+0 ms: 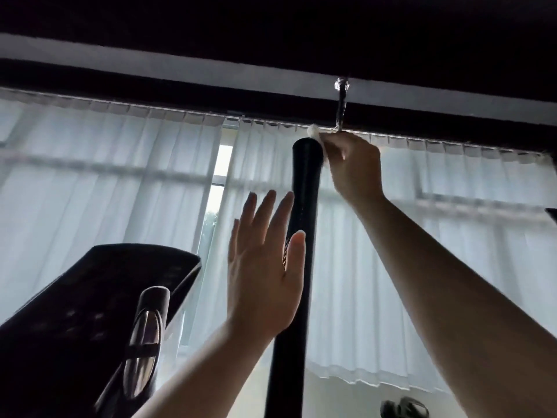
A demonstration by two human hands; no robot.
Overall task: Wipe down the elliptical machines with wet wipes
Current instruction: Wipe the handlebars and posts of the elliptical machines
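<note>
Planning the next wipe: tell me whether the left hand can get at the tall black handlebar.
Probably yes. The left hand is open, fingers straight, right beside the tall black handlebar with nothing between them. The right hand holds the wet wipe only at its top.

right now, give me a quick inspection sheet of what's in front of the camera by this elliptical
surface: nothing seen; the view tilts upward, no floor or table clearly shown
job's things: black handlebar pole stands upright at centre; white wet wipe at its top end
clutter: dark blurred object at the bottom edge, cannot tell what
hands: right hand pinches the wipe beside the pole top; left hand flat, fingers straight, in front of the pole, contact unclear
cables: nothing seen
surroundings: console lower left with a short grip bearing a shiny metal plate; white sheer curtains over bright windows; dark ceiling beam
</note>
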